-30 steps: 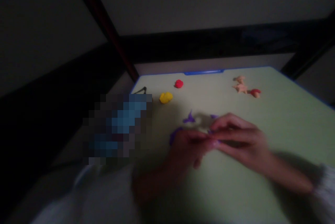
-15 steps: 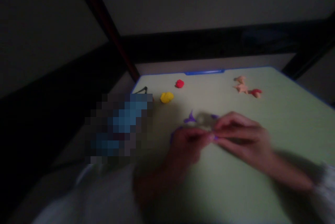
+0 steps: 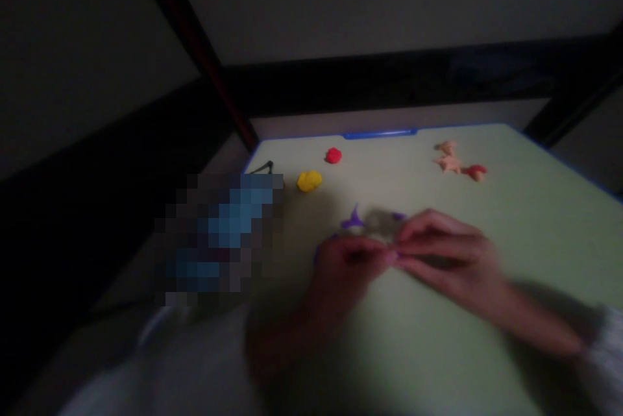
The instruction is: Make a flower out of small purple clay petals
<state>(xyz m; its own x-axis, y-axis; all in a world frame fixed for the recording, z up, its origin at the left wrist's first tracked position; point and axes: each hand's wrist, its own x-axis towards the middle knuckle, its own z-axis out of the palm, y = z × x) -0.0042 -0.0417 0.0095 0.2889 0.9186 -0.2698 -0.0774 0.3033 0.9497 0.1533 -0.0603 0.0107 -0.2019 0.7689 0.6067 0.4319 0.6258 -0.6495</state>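
Note:
My left hand and my right hand meet fingertip to fingertip above the table. Both are closed in a pinch on a small bit of purple modelling clay, mostly hidden by the fingers. Just beyond them lies a purple clay piece with a pointed tip. A smaller purple clay bit rests close to my right fingers. More purple clay peeks out from behind my left hand. The picture is dim and somewhat blurred.
On the pale table sit a yellow clay lump and a red clay lump. Peach clay shapes and a red-and-peach piece lie at the far right. A blue handle strip marks the back edge. A pixelated area covers the left.
The joined fingertips have shifted very slightly left, and less purple shows between them. The clay pieces on the table lie as before.

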